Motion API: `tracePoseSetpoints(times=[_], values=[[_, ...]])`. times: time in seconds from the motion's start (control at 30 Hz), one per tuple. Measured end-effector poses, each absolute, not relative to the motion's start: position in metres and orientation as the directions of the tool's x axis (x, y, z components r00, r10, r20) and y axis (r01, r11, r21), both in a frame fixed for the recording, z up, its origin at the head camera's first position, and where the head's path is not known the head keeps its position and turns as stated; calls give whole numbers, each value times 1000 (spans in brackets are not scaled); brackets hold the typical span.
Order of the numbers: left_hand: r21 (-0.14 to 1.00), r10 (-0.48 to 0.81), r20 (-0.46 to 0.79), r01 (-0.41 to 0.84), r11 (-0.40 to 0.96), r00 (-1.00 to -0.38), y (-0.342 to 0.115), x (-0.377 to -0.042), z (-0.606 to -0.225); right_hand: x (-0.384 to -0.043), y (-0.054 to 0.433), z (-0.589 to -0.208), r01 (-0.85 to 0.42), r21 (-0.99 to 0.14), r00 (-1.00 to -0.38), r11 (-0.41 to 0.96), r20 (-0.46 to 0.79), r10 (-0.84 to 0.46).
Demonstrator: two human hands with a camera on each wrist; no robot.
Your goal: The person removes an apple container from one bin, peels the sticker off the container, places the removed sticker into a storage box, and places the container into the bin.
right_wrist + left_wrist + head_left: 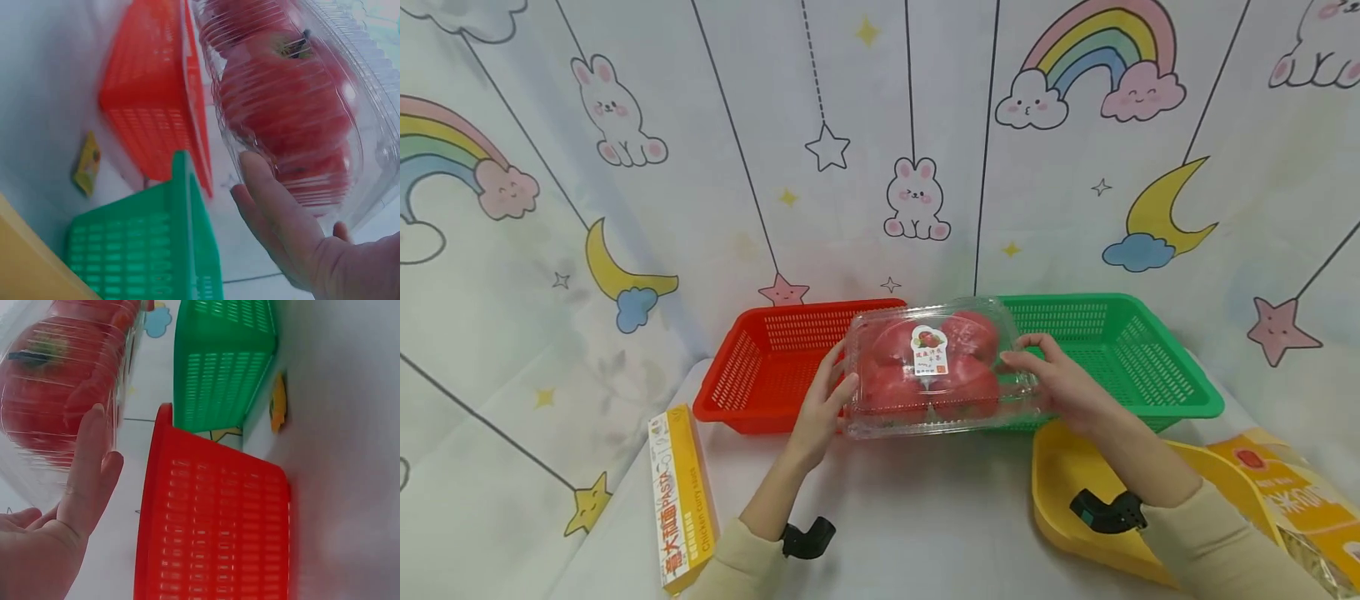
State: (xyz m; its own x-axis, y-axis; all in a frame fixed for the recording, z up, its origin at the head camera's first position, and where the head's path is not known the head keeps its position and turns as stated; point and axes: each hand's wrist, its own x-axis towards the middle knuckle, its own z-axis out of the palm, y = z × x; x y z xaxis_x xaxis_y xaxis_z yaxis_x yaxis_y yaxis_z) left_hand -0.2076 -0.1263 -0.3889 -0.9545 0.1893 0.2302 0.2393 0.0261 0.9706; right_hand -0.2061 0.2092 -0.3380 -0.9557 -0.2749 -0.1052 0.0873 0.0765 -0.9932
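Note:
Between my two hands is a clear plastic box of red apples [973,335], with a white label on its lid. It is raised in front of the baskets and covers parts of both rims. My left hand [822,410] grips its left end, and my right hand [1063,379] holds the right end. Through the ribbed wall, the left wrist view shows an apple [56,394] close to my fingers. Stems and red skin of the apples [281,94] also show above my fingers in the right wrist view.
Behind the box stand a red basket [741,367] and a green basket [1165,367]. A yellow pasta box [681,500] lies at left; a yellow tub [1060,508] and a yellow-orange bag [1300,500] are at right. Near the baskets lies a small yellow packet [89,164].

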Motion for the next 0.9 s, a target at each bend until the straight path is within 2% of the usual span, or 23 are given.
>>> tracePoseSetpoints(times=[0.2,0.53,0.9], values=[[971,203,231,238,10,-951,-147,-193,-393,-197,199,-343,116,-987,-927,112,-148,-343],[982,196,173,185,45,-965,-164,-154,-402,-167,195,-352,83,-942,-914,325,-202,-352],[1000,162,25,25,-3,-986,-169,-119,-422,-143,189,-369,68,-922,-887,382,-231,-399]])
